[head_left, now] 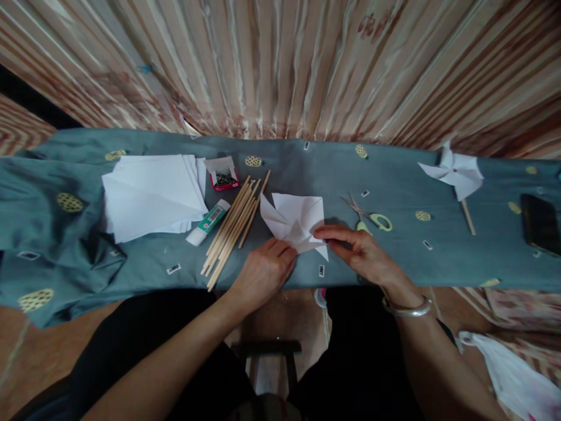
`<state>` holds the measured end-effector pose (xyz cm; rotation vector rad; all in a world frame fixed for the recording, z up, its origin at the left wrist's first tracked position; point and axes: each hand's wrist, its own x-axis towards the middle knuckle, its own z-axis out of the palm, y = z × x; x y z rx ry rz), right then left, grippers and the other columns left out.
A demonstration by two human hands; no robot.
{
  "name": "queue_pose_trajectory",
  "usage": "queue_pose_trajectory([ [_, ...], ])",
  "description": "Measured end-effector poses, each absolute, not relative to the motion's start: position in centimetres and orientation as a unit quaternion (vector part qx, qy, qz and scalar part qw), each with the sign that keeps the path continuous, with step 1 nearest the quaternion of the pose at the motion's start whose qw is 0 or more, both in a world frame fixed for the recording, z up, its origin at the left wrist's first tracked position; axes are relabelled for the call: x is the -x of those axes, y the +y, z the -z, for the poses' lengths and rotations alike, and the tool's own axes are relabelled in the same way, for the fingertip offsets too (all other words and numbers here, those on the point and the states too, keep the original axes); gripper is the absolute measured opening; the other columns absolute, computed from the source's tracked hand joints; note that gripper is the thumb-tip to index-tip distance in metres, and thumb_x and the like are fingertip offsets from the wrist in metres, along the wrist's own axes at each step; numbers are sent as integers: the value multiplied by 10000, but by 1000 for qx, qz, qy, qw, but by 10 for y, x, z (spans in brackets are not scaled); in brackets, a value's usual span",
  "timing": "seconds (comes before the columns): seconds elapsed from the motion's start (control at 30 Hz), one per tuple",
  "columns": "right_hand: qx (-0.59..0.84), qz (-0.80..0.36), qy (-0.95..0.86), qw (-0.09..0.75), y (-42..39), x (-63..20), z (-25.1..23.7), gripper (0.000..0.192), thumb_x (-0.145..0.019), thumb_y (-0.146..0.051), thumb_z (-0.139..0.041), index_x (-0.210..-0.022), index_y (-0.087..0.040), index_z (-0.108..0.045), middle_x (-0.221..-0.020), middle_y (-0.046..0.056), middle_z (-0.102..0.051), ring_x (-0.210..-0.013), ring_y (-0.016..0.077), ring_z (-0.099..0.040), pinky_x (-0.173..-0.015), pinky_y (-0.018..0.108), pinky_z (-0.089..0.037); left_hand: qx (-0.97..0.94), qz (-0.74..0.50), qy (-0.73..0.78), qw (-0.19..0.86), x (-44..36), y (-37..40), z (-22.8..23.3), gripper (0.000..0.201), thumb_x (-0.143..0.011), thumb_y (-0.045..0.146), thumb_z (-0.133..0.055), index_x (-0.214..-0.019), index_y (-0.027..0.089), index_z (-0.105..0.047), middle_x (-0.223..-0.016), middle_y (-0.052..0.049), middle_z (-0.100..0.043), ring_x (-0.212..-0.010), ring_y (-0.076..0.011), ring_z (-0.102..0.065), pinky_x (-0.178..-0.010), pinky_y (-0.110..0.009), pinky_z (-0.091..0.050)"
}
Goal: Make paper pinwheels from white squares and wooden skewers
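A white paper pinwheel (pixel 302 213), with slit corners partly curled up, lies on the cloth in front of me. My left hand (pixel 267 266) has its fingers curled together at the paper's near left edge. With thumb and index finger, my right hand (pixel 355 248) pinches the paper's right side. Just beyond that hand lie scissors (pixel 366 214) with light green handles, blades apart. Left of the paper, several wooden sticks (pixel 232 231) lie in a bundle. Next to them are a green and white glue stick (pixel 208 222) and a small open red box (pixel 224 177) of metal pins or tacks.
A stack of white paper (pixel 151 196) sits at the left on the grey-green tablecloth (pixel 394 245). To the far right are a pinwheel on a stick (pixel 456 171) and a dark phone (pixel 540 222). A striped curtain (pixel 280 70) hangs along the back edge.
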<state>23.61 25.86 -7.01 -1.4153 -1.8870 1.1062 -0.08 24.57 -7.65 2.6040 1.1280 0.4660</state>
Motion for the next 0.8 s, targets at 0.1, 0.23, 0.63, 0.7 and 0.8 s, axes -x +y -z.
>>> queue_pose_trajectory([
  [0.1, 505, -464, -675, 272, 261, -229, 67, 274, -798, -193, -655, -1044, -282, -738, -1195, 36, -707, -1159, 219, -633, -1066, 451, -459, -886, -181, 397, 160, 2, 247, 76, 121, -931, 158, -530, -933, 130, -648, -910, -60, -680, -850, -205, -622, -751, -328, -553],
  [0.23, 505, -494, -639, 306, 265, -219, 63, 124, -808, -287, -700, -914, -263, -759, -1129, 44, -730, -1061, 207, -672, -1004, 411, -505, -884, -160, 399, 183, 2, 248, 74, 142, -936, 164, -516, -916, 137, -654, -902, -60, -676, -843, -203, -618, -750, -325, -547],
  [0.63, 584, -364, -647, 329, 266, -201, 79, 65, -785, -265, -726, -839, -231, -713, -921, 32, -734, -887, 211, -675, -864, 403, -526, -887, -133, 405, 181, -5, 245, 70, 134, -928, 156, -521, -922, 121, -650, -894, -77, -656, -858, -234, -598, -705, -347, -541],
  [0.7, 568, -332, -679, 326, 266, -197, 78, 20, -810, -236, -704, -828, -232, -698, -996, 44, -719, -970, 219, -660, -912, 415, -506, -883, -129, 409, 188, -5, 245, 69, 133, -932, 164, -520, -919, 125, -647, -902, -75, -656, -862, -226, -596, -707, -337, -537],
  [0.8, 554, -289, -717, 310, 266, -192, 74, 44, -846, -202, -661, -825, -234, -683, -1069, 55, -699, -1052, 225, -637, -965, 432, -483, -879, -125, 415, 198, -5, 244, 69, 129, -933, 162, -520, -924, 126, -644, -919, -74, -660, -873, -221, -597, -716, -332, -538],
])
